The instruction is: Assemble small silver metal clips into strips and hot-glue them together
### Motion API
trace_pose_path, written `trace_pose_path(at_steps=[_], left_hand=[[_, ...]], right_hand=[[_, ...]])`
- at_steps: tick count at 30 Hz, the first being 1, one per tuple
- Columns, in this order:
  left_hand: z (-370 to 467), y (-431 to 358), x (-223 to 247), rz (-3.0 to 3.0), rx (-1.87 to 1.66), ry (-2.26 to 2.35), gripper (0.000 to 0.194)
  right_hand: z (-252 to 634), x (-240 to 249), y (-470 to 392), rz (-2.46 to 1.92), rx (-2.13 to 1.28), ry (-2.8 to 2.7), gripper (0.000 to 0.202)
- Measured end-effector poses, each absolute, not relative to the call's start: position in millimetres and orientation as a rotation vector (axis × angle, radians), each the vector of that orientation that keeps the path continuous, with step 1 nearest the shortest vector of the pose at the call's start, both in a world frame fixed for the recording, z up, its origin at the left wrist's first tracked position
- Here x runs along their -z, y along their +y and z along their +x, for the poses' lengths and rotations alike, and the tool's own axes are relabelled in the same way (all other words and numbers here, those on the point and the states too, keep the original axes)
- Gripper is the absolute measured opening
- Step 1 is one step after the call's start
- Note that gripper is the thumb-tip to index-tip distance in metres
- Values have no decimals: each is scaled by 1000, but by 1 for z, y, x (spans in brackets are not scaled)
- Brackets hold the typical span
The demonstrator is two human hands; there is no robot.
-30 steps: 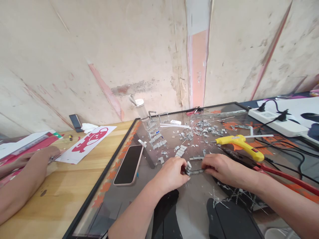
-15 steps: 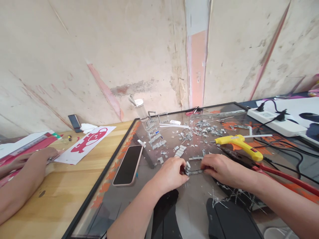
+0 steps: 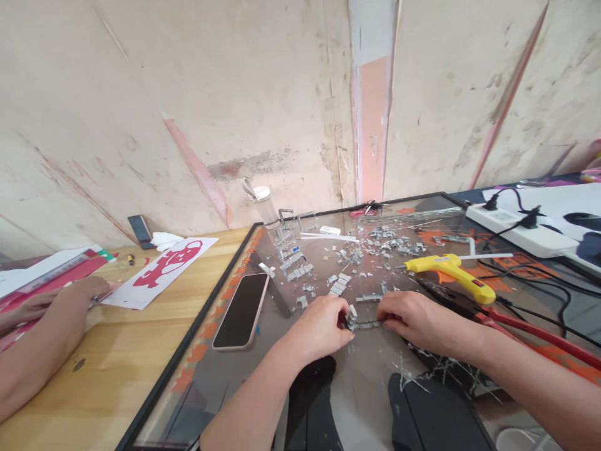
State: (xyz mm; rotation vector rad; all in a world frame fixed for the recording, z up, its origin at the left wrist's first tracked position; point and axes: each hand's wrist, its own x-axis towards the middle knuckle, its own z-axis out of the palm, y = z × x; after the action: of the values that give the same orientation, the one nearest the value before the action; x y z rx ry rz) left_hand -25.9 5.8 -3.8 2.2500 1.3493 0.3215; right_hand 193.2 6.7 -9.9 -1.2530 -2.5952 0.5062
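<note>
Between my hands, low over the glass tabletop (image 3: 370,376), is a thin grey metal strip (image 3: 367,325) with small upright pieces at its left end. My left hand (image 3: 323,326) pinches that left end; its fingertips partly hide it. At the strip's right end, the fingers of my right hand (image 3: 407,316) are closed on it. Just beyond lie another narrow metal piece (image 3: 370,298) and a short row of flat grey segments (image 3: 339,284). Many small metal bits (image 3: 389,241) are scattered farther back.
A yellow hot glue gun (image 3: 446,269) and red-handled pliers (image 3: 498,316) lie right, near cables and a white power strip (image 3: 521,232). A phone (image 3: 241,312) and clear bottle (image 3: 267,210) are left. Wire scraps (image 3: 417,376) lie near my right forearm. Another person's arms (image 3: 51,332) rest far left.
Almost nothing differs. Both hands stay on the metal strip, with only a very slight shift of the fingers.
</note>
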Motion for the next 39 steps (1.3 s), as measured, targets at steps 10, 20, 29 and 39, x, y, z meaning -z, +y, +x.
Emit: trace_pose_path(at_steps=[10, 20, 29, 39], left_hand=[[-25, 5, -2, 2267, -288, 1352, 11], [-24, 4, -2, 2272, -260, 1370, 10], [-22, 4, -1, 2240, -330, 1353, 14], [-18, 4, 5, 2201, -431, 1306, 16]], right_hand=[[192, 11, 7, -1253, -513, -2566, 17], [195, 6, 2, -1305, -532, -2557, 10], [191, 14, 5, -1277, -419, -2546, 12], [189, 18, 7, -1274, -424, -2549, 13]])
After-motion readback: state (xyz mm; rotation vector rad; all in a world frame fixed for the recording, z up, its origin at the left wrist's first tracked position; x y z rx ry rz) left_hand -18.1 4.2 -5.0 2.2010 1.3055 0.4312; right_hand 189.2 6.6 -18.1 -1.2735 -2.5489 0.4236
